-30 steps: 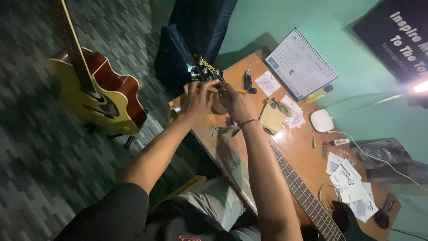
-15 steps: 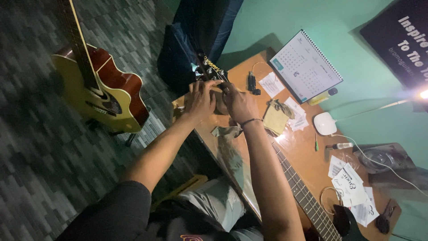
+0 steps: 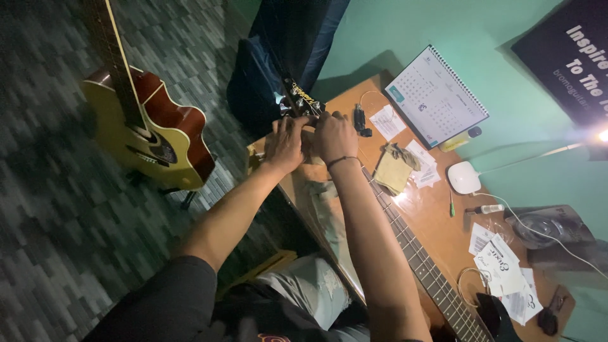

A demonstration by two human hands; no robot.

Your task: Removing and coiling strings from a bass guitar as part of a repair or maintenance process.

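- The tiled floor is taking up the whole 9 o'clock side, and its open stretch is giving the widest room for moving.
- The wooden surface is running from 12 o'clock down to 5 o'clock, its near edge passing just under the forearms and its far edge lying against the green wall.
- A yellow and red acoustic guitar is standing on the floor at 10 o'clock, well apart from the surface's edge.
- A dark guitar bag is leaning at 12 o'clock, just beyond the surface's corner.
- The guitar neck is lying along the surface from 5 o'clock up toward the middle, close to the near edge.
- A spiral desk calendar is standing at 1 o'clock by the wall.
- The left hand and right hand are meeting just above centre, both curled closed around the headstock, which is sticking out past the surface's corner.
- A yellow cloth is lying just at 3 o'clock of the right hand.
- A white round device is sitting at 3 o'clock, near the wall.
- Paper slips are lying scattered at 4 o'clock.
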